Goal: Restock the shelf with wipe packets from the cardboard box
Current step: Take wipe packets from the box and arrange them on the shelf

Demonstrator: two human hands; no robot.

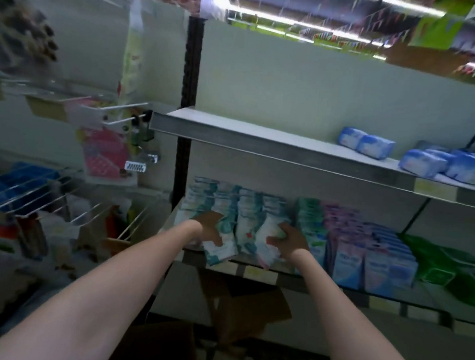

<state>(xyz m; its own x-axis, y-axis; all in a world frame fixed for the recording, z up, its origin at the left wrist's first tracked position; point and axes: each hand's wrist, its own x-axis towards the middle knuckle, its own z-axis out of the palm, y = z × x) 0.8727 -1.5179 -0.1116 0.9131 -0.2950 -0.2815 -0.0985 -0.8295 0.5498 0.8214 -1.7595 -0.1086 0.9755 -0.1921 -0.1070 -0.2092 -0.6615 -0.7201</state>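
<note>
Teal-and-white wipe packets (223,222) – purple boxes (374,264) – green bags (439,265)

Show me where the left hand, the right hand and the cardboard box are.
left hand (208,230), head view, back of the hand
right hand (292,240), head view, back of the hand
cardboard box (255,311), head view, open flap

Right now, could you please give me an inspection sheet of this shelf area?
Surface: middle shelf, front edge crowded with packets.
Job's things: teal wipe packets in rows; cardboard box on the floor below, flaps open.
Clutter: purple packs, green packs, blue packs on the upper shelf.
Grippers: left hand and right hand each grip a packet at the shelf edge.
Cables: nothing seen.
Surroundings: peg hooks with hanging goods; image blurred.
</note>
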